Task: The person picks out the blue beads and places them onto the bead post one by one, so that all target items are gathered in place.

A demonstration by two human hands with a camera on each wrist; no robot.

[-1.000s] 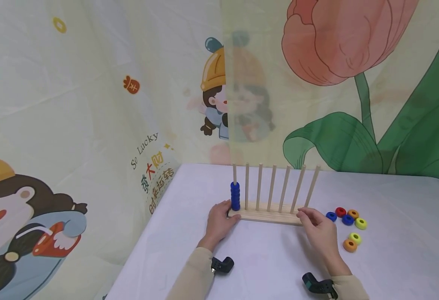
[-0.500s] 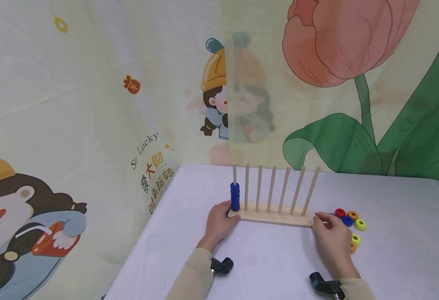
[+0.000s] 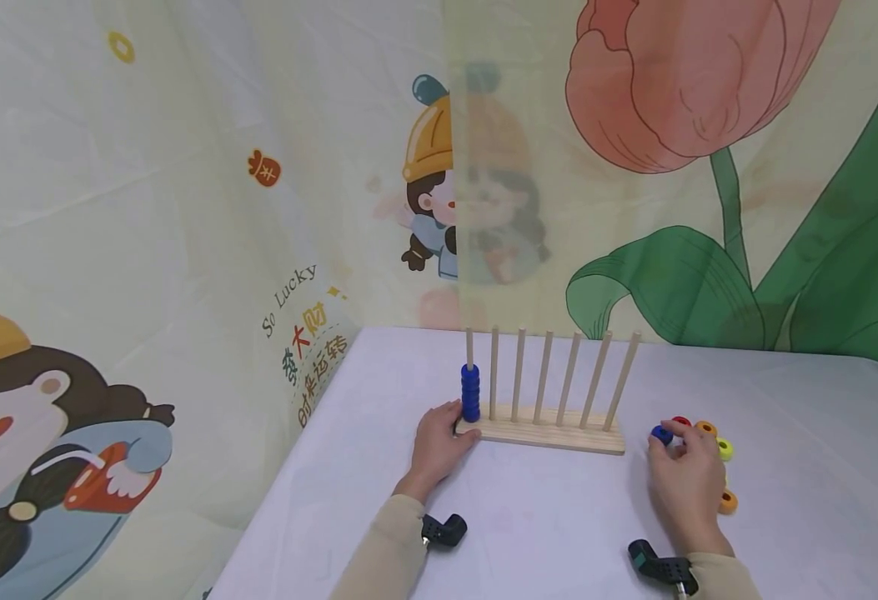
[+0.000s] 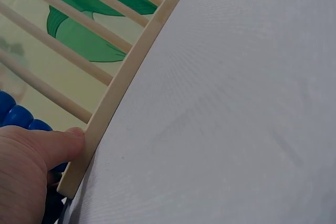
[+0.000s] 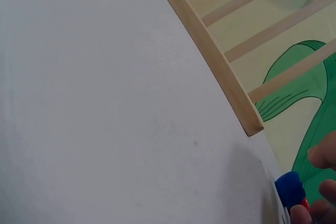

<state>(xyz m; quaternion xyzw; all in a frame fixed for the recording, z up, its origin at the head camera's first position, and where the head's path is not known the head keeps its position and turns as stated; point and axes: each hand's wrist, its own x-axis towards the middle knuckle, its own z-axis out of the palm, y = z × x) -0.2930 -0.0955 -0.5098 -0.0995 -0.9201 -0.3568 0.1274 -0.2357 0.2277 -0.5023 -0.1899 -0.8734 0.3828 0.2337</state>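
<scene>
My left hand (image 3: 439,448) grips the left end of a wooden bead-stacking frame (image 3: 551,435), its thumb on the front edge of the base in the left wrist view. A column of blue beads (image 3: 470,393) sits on the leftmost peg; the other pegs are bare. My right hand (image 3: 688,487) is at the loose beads to the right of the frame, its fingertips close by a blue bead (image 3: 660,434). In the right wrist view the index finger stands a little above this blue bead (image 5: 290,188), with a gap showing between them.
Behind the right hand lie a red bead (image 3: 681,421), an orange bead (image 3: 705,428) and a yellow bead (image 3: 724,449). Another orange bead (image 3: 728,501) shows beside the wrist. A patterned cloth (image 3: 318,167) hangs behind the white-covered table (image 3: 529,525).
My right hand has moved right, from the frame's right end to the blue bead. The near orange bead has shifted right. My left hand stays on the base.
</scene>
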